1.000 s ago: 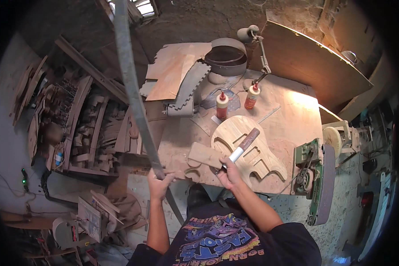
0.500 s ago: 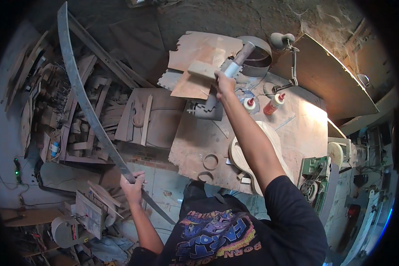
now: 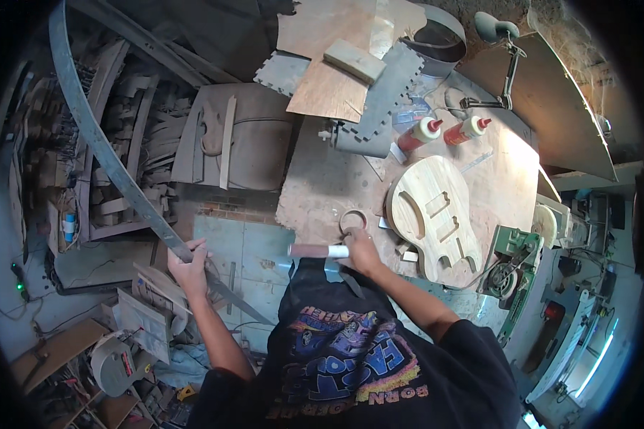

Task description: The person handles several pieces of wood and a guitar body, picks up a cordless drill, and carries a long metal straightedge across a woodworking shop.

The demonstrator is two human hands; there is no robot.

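Observation:
My left hand (image 3: 189, 266) is closed around a long, narrow grey metal strip (image 3: 107, 154) with small holes. The strip slants from the upper left down toward my waist. My right hand (image 3: 363, 252) grips the pale end of a brown and white cylinder (image 3: 315, 251), held level in front of my body by the near table edge. Just beyond that hand is a thin ring (image 3: 353, 219). To its right a pale wooden electric guitar body (image 3: 436, 211) with routed cavities lies on the worktable (image 3: 311, 179).
Two red-capped glue bottles (image 3: 418, 134) stand behind the guitar body. Stacked boards and a wood block (image 3: 354, 61) occupy the table's far left, a desk lamp (image 3: 504, 79) the far right. A green machine (image 3: 515, 254) adjoins the right edge. Wood scraps (image 3: 132, 143) fill the left side.
My right hand has come back from the far boards to the near edge, bringing the cylinder with it. My left hand and the metal strip have shifted slightly left in view.

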